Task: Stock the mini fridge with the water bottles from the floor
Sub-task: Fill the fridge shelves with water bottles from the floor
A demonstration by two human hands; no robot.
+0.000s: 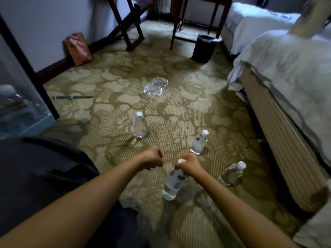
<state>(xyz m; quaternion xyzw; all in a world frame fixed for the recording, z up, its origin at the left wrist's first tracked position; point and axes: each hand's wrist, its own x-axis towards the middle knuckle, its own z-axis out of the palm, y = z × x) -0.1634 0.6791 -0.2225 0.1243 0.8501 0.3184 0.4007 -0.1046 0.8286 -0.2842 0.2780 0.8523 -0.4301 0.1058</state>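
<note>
Several clear water bottles with white caps stand on the patterned carpet. My right hand [189, 165] grips the neck of the nearest bottle [172, 183], which leans slightly. My left hand [152, 160] hovers just left of it with fingers curled, holding nothing. Another bottle [138, 126] stands farther off to the left, one [199, 142] stands behind my right hand, and one [232, 173] is at the right near the bed. The mini fridge [16, 108] is at the left edge, its glass-fronted door [26, 68] swung open, with a bottle dimly visible inside.
Crumpled clear plastic wrap [155, 86] lies on the carpet farther out. A bed [286, 90] runs along the right. A black bin [205, 48], wooden table legs [174, 27], a folding rack [129, 29] and a brown paper bag [78, 49] sit at the back. My dark-clothed knee [44, 176] is at lower left.
</note>
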